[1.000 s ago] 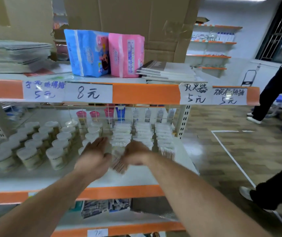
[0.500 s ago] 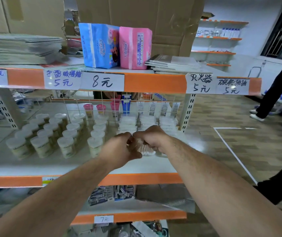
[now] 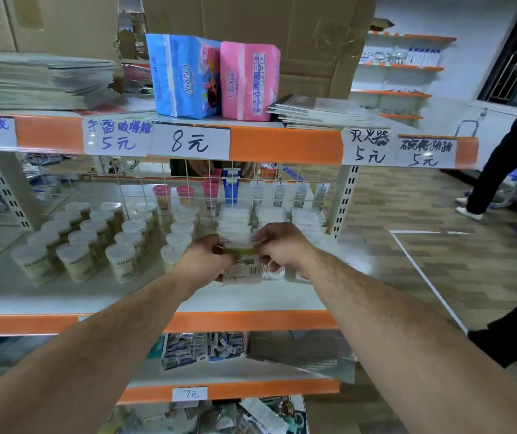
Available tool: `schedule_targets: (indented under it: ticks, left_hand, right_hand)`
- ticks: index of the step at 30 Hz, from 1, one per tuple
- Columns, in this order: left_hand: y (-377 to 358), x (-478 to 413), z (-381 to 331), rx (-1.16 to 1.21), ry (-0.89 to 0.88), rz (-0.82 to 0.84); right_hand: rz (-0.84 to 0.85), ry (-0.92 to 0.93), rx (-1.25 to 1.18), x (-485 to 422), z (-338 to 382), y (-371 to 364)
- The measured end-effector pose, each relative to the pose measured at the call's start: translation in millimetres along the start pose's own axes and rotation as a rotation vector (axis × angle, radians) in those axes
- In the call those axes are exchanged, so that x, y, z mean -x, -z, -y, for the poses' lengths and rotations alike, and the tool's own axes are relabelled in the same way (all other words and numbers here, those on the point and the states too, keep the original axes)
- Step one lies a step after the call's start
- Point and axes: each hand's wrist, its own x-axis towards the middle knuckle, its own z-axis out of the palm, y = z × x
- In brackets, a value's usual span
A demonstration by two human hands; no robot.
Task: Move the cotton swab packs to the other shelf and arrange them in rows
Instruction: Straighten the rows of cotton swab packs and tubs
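Head view: the left hand (image 3: 207,261) and the right hand (image 3: 282,249) meet over the middle shelf (image 3: 63,296), and between them hangs one cotton swab pack (image 3: 242,270). Each hand pinches an upper corner of it, fingers curled, the left at the left end of the green top strip and the right at the right end. That strip runs left to right across the scene, the clear body hangs below it, and the barcode label faces the camera. Neither hand is the nearer one: both are on the pack, about level.

The rows of packs (image 3: 235,220) lie just beyond the hands, toward the wire grid at the far side, with round tubs (image 3: 78,249) further left. The held pack sits at the near end of those rows, above bare shelf, so setting it down looks like a short move down or slightly away. Whether its lower edge touches the shelf I cannot tell
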Motion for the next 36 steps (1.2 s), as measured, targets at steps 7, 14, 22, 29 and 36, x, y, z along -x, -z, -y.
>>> schedule_targets:
  ticks: [7,14,22,29,36]
  left_hand:
    - [6,-9,15,-0.394,-0.091,-0.118]
    - [42,-20,40,-0.828,-0.175,-0.137]
    - [51,-20,54,-0.931,-0.172,-0.131]
    - [45,-22,52,-0.947,-0.190,-0.129]
    - [32,-26,42,-0.965,-0.201,-0.071]
  right_hand:
    - [0.092,0.079,0.337,-9,-1,-21]
    - [-0.040,0.092,0.606,-48,-8,-51]
    - [-0.058,0.166,0.783,-75,-18,-72]
    - [-0.109,0.164,0.830,-78,-21,-74]
    - [-0.195,0.145,0.679,-59,-23,-50]
